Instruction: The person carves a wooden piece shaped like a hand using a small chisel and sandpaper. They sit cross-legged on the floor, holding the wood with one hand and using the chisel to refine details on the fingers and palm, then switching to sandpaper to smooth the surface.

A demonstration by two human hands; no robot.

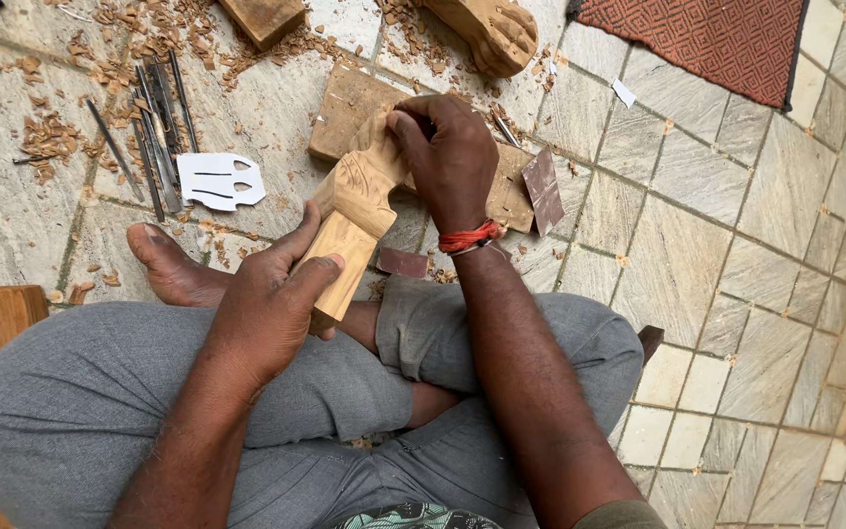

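Both hands (pixel 276 304) around wooden carving (pixel 356 211)

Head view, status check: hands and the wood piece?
Left hand gripping carved wood piece at its base. Right hand pressed on its top end. Chisels, shavings lie left, apart.

Pale, matt carved wood block (pixel 354 211) with visible grain at frame centre; rough brown wooden board (pixel 350 103) above it; dull grey metal chisels (pixel 154 127) and curly wood shavings (pixel 51 137) upper left; white paper template (pixel 217 181); grey cloth trousers (pixel 80 392); veined stone tiles (pixel 736 196)
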